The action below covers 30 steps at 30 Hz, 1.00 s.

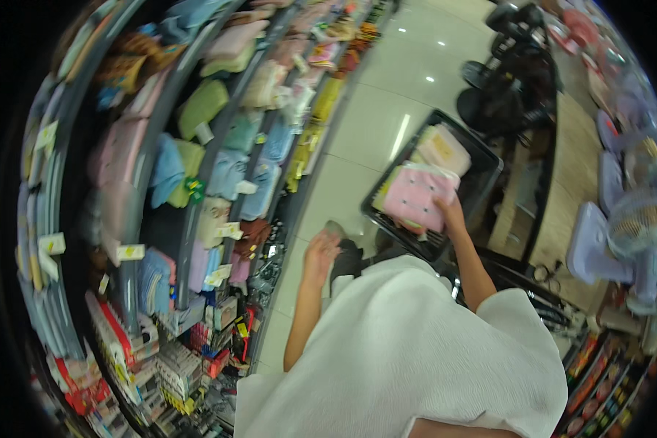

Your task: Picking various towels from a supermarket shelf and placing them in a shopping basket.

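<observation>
My right hand (449, 213) grips the edge of a pink folded towel (419, 194) with small dark dots, which looks wrapped in clear plastic. The towel is over a black plastic shopping basket (479, 178). A cream folded textile with a yellow patch (443, 149) lies in the basket beside it. Yellow-green cloth (382, 195) shows at the pink towel's left edge. Off to the left, my left hand (322, 251) is blurred and empty, with its fingers apart above the tiled floor, near my shoe.
Shelves on the left carry folded towels (230, 172) and boxed goods (180, 372). A pale tiled floor (356, 142) runs between them and a wooden-topped counter (558, 180). Lilac fans (594, 246) stand there. Black items (517, 87) crowd the aisle's right side.
</observation>
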Each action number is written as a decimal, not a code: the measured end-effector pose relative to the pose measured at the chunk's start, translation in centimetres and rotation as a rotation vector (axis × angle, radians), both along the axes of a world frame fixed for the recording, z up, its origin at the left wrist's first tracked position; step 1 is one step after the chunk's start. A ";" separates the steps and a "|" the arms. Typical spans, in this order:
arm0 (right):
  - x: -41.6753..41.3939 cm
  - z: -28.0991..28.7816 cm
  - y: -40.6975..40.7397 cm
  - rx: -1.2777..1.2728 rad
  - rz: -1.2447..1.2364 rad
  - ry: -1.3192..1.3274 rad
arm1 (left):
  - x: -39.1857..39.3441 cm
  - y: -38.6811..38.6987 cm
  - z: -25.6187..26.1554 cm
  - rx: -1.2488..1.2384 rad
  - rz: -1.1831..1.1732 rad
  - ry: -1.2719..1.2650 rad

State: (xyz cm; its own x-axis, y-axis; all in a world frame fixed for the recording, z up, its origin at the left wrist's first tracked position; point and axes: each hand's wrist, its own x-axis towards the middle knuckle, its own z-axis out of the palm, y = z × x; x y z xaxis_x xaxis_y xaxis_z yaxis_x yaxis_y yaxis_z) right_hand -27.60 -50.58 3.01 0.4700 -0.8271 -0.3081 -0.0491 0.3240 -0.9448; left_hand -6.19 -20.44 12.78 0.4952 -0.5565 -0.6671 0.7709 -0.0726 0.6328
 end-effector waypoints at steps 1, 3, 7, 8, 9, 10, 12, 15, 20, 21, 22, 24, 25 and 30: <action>0.0 -1.8 0.7 -0.090 -0.041 0.230 | 0.1 0.1 0.0 -0.017 0.008 0.007; 0.4 -4.9 2.6 -0.157 -0.101 0.497 | 0.6 0.4 0.1 -0.029 0.012 0.018; 0.3 -5.7 5.9 -0.406 -0.018 0.763 | 2.1 1.7 1.6 -0.002 0.084 -0.076; 0.9 -5.3 6.6 -0.383 0.049 0.780 | 2.6 1.8 2.2 0.017 0.065 -0.114; 1.6 -4.8 6.9 -0.404 0.053 0.781 | 3.4 2.0 2.8 0.011 0.100 -0.138; 2.5 -4.2 7.2 -0.396 0.092 0.739 | 4.4 2.5 3.8 -0.014 0.086 -0.146; 4.6 -3.2 7.1 -0.395 0.092 0.709 | 7.0 3.1 6.0 -0.019 0.067 -0.196; 8.1 -1.5 6.1 -0.440 0.139 0.609 | 13.1 3.4 11.1 -0.069 0.100 -0.360; 13.3 1.9 4.3 -0.393 0.181 0.502 | 25.4 1.4 23.7 -0.255 0.252 -0.933; 14.2 2.3 4.3 -0.403 0.166 0.463 | 27.7 0.5 26.2 -0.331 0.271 -1.062; 14.9 2.6 4.5 -0.394 0.195 0.385 | 29.9 -0.6 28.4 -0.268 0.336 -1.103; 16.1 2.9 5.0 -0.359 0.133 0.374 | 33.8 -3.0 31.9 -0.277 0.377 -1.176; 16.6 2.9 5.3 -0.356 0.144 0.403 | 35.6 -4.2 33.3 -0.201 0.428 -1.176; 17.0 1.8 8.2 -0.249 0.083 0.271 | 40.0 -8.3 35.8 -0.060 0.494 -1.046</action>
State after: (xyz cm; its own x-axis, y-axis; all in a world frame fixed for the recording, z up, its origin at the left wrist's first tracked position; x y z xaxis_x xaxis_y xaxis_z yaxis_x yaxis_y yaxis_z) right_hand -10.60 -42.42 4.80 0.4675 -0.8549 -0.2248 -0.3248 0.0704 -0.9432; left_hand 33.85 -28.69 48.62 0.9618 -0.1656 0.2179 -0.1954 0.1417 0.9704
